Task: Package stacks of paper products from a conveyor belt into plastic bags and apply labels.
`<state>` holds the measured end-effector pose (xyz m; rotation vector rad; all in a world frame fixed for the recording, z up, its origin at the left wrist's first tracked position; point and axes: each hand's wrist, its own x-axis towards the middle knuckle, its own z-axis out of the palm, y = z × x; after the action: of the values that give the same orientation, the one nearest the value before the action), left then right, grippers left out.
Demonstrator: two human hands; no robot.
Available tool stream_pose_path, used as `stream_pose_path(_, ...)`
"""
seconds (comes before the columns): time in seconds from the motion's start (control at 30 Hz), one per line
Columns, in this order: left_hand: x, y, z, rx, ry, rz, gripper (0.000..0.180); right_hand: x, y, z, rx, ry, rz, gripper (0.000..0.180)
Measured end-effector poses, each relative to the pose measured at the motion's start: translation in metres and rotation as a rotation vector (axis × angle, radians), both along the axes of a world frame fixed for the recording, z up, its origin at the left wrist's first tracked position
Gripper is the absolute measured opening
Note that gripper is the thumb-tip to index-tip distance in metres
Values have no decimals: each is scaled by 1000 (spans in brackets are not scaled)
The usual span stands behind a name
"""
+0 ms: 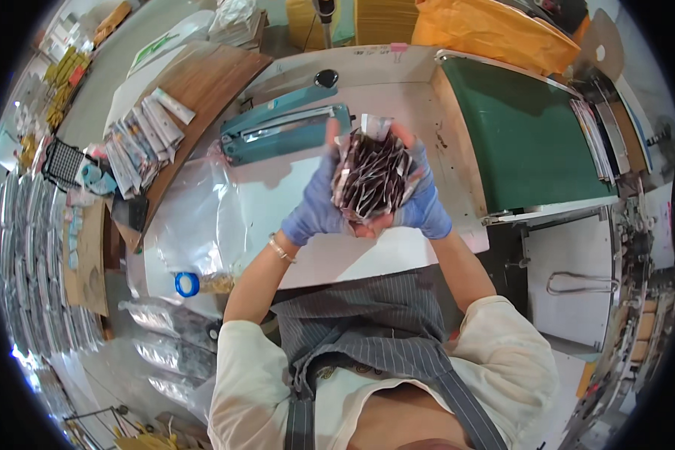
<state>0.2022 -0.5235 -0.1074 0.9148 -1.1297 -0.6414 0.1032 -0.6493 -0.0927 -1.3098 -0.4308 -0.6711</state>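
Both my hands wear blue fingerless gloves and clasp one thick stack of dark foil packets (pixel 371 178) with silver edges, held upright above the white table (pixel 277 202). My left hand (pixel 316 202) grips the stack's left side. My right hand (pixel 426 196) presses against its right side. A bracelet sits on my left wrist. Just beyond the stack lies a teal heat sealer (pixel 281 129) with its long bar closed.
A clear plastic bag (pixel 202 217) and a blue tape roll (pixel 187 284) lie at the table's left. More packets (pixel 139 146) are fanned on a wooden board. A green conveyor belt (pixel 525 135) runs on the right. Yellow sacks (pixel 487 30) stand at the back.
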Motion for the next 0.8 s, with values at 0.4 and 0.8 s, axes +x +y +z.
stream_pose_path(0.4, -79, 117, -65, 500, 1383, -208, 63, 28, 61, -41, 275, 1012, 689, 60)
stream_pose_path(0.8, 119, 272, -117, 532, -352, 1165, 11, 36, 103, -64, 190, 1061, 626, 32)
